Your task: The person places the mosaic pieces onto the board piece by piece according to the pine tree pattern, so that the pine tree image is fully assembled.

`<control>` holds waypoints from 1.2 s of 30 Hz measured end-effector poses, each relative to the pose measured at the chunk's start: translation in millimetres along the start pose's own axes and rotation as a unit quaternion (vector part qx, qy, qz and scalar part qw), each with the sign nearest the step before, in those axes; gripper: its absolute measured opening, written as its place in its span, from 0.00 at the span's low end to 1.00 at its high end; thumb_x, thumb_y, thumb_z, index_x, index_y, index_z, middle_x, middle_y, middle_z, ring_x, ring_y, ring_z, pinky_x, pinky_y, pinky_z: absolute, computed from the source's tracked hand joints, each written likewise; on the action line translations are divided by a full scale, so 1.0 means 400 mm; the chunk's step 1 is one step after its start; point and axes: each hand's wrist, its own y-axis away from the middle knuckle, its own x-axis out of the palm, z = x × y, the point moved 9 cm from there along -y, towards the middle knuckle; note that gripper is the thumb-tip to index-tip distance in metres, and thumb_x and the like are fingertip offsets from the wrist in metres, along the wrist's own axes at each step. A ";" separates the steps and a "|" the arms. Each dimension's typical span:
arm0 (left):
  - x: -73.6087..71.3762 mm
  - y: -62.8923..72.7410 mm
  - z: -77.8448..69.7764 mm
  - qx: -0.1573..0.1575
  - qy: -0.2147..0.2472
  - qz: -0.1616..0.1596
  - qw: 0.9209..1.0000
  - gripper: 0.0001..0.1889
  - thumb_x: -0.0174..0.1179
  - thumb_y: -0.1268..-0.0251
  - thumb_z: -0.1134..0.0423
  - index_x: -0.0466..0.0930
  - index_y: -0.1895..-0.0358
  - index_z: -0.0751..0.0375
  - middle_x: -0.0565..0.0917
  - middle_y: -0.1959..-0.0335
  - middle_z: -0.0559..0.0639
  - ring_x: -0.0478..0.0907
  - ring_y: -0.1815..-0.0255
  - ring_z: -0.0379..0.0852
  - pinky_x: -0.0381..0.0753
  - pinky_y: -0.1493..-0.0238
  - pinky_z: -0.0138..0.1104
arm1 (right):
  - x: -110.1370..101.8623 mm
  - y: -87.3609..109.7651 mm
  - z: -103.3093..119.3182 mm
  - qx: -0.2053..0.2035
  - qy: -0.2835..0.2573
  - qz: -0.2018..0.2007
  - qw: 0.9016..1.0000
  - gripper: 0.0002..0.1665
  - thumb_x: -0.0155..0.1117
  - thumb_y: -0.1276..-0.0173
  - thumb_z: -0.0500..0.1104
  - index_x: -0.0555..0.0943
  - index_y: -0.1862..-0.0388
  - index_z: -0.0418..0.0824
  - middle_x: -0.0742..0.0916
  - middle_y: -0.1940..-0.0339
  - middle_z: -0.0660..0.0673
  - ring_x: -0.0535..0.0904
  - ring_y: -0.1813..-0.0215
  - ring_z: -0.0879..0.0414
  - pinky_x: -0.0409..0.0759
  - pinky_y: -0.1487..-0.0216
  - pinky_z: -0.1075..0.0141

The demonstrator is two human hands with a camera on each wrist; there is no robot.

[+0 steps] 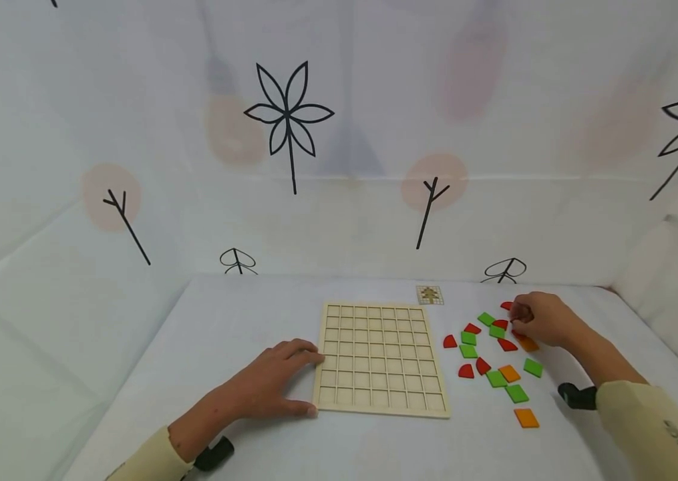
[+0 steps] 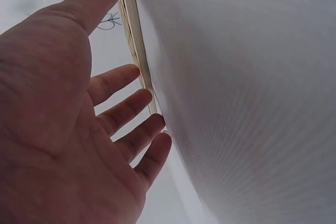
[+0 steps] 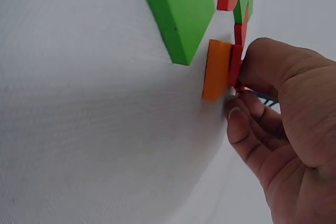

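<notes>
A pale wooden grid board (image 1: 382, 357) with square cells lies on the white table. My left hand (image 1: 275, 381) rests at its left side, thumb by the lower left corner and index finger at the edge. In the left wrist view, the relaxed fingers (image 2: 126, 121) are spread along the board's side. At the far right, my right hand (image 1: 546, 319) reaches down among loose pieces, its fingers pinching a red piece (image 3: 235, 65) whose outline is partly hidden. Right beside it lies an orange square piece (image 3: 216, 71). A green square piece (image 3: 181, 17) sits farther off.
Several red quarter-round pieces (image 1: 466, 371), green squares (image 1: 517, 393) and orange squares (image 1: 526, 418) are scattered right of the board. A small card with a gridded tree picture (image 1: 430, 294) lies behind the board. White patterned cloth (image 1: 345, 227) closes off the back and sides.
</notes>
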 end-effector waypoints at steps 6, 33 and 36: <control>0.006 0.000 0.002 0.002 -0.004 -0.001 1.000 0.45 0.69 0.41 0.27 0.69 0.21 0.38 0.67 0.23 0.39 0.65 0.22 0.47 0.66 0.24 0.55 | -0.009 -0.003 0.006 -0.021 0.008 -0.026 0.999 0.11 0.77 0.36 0.38 0.84 0.60 0.36 0.82 0.68 0.46 0.76 0.62 0.48 0.80 0.64 0.60; 0.004 -0.002 -0.002 0.008 -0.028 -0.005 1.000 0.39 0.71 0.33 0.37 0.69 0.21 0.39 0.69 0.24 0.40 0.67 0.23 0.46 0.69 0.27 0.52 | -0.029 -0.034 0.323 -0.160 0.005 -0.083 0.984 0.06 0.75 0.35 0.36 0.87 0.61 0.43 0.83 0.63 0.50 0.78 0.62 0.54 0.82 0.60 0.63; 0.004 -0.001 -0.003 0.008 -0.031 -0.007 0.999 0.39 0.71 0.33 0.37 0.69 0.21 0.39 0.69 0.24 0.40 0.67 0.23 0.46 0.69 0.27 0.52 | -0.023 -0.045 0.353 -0.178 -0.002 -0.083 0.981 0.05 0.74 0.35 0.34 0.87 0.62 0.42 0.83 0.64 0.50 0.78 0.62 0.54 0.82 0.60 0.62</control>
